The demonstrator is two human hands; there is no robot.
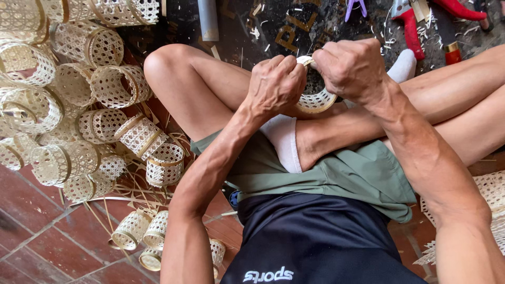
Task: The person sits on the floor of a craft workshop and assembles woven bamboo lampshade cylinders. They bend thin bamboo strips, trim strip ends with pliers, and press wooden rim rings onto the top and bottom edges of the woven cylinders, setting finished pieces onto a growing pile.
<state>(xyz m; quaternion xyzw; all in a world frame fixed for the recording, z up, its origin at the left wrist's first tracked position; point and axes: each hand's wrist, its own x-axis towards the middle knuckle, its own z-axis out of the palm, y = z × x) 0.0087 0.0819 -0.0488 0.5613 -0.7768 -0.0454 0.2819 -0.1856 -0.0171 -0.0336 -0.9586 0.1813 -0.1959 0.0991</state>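
Seated cross-legged on a red tiled floor (47, 247), seen from above. Both hands meeting just above centre, over the crossed legs, on one small woven ring (315, 101) — a pale openwork band of cane, mostly hidden behind the knuckles, its lower curve showing between the wrists. Left hand (277, 84) at nine o'clock of the ring, fingers curled together and clamped on its left side. Right hand (351, 67) at one o'clock of it, fingers likewise closed tight, pinching the top rim where a pale strip end peeks out between the two fists. Hands touching or nearly so at the thumbs.

At nine to ten o'clock of the frame, a heap of finished woven rings (79, 105) of the same make, lying tilted and tumbled against one another on the floor; a few more (142, 231) at seven o'clock beside the left forearm, among loose cane strips. At twelve to one o'clock, a dark mat (294, 26) littered with pale shavings — red-handled cutters (413, 29) and a purple-handled tool (355, 6) resting on it, well apart from the hands. Flat woven sheet (492, 192) at three to four o'clock, partly behind the right arm.
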